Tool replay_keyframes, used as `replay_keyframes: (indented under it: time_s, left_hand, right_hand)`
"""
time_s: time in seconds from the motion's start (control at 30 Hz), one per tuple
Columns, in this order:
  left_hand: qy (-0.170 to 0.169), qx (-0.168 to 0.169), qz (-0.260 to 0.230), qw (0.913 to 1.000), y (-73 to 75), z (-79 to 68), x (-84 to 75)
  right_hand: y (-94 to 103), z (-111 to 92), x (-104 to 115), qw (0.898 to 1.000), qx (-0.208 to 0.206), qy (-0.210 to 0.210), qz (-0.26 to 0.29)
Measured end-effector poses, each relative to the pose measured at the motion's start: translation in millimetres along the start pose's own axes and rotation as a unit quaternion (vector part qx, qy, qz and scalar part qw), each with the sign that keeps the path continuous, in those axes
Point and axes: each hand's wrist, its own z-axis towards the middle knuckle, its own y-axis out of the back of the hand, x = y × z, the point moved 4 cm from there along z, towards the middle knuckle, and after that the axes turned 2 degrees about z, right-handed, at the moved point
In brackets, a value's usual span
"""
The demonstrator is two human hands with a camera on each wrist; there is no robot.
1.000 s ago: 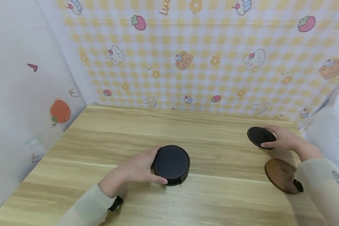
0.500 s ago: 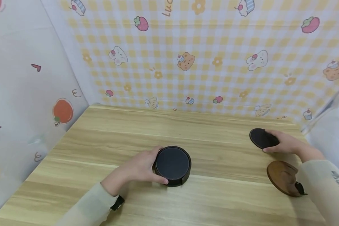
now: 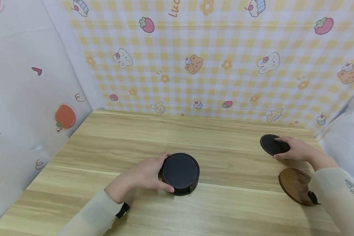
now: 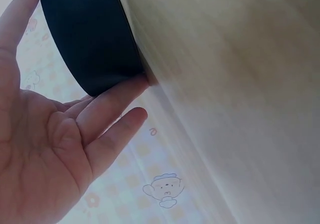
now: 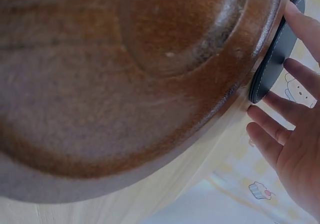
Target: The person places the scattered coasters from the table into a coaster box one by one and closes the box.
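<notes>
My left hand (image 3: 146, 173) grips the side of a round black coaster holder (image 3: 180, 173), thumb at its near side and fingers round the back. A dark disc with a stitched rim, a coaster (image 3: 179, 168), lies level inside the holder. In the left wrist view, the fingers (image 4: 107, 107) lie against the holder's smooth wall (image 4: 92, 34). At the far right, my right hand (image 3: 298, 149) holds a black coaster (image 3: 269, 144), thumb at its near edge, one fingertip on its face. The right wrist view shows this coaster (image 5: 278, 59) edge-on; whether it is one or a stack, I cannot tell.
A round brown wooden dish (image 3: 292, 186) with a recessed middle lies just below the right hand, partly under the right sleeve (image 3: 336, 190). The wooden table (image 3: 129, 131) ends at a checked cloth backdrop (image 3: 165, 65), with a white cloth at each side.
The head view has shifted slightly. One right fingertip has moved from the coaster's far rim onto its face. The left hand and the holder stay in place.
</notes>
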Motion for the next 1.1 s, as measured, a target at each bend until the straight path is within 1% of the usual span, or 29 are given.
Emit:
replay_keyframes:
  time_s: [0.13,0.53,0.9,1.1]
  left_hand:
    - [0.001,0.005,-0.001,1.0,0.9,0.3,-0.9]
    - [-0.004,0.009,0.01,0.9999,1.9,1.9,-1.1]
    - [0.002,0.014,0.01,0.9999,2.2,1.3,-0.3]
    - [-0.002,0.014,0.008,0.9999,2.7,0.9,-2.2]
  right_hand:
    - [1.3,0,0,1.0,-0.004,-0.004,-0.015]
    - [4.3,-6,0,1.0,-0.016,-0.002,-0.018]
    - [1.9,-13,4,1.0,-0.026,0.001,0.014]
    - [2.8,-17,10,0.999,-0.041,0.018,0.021]
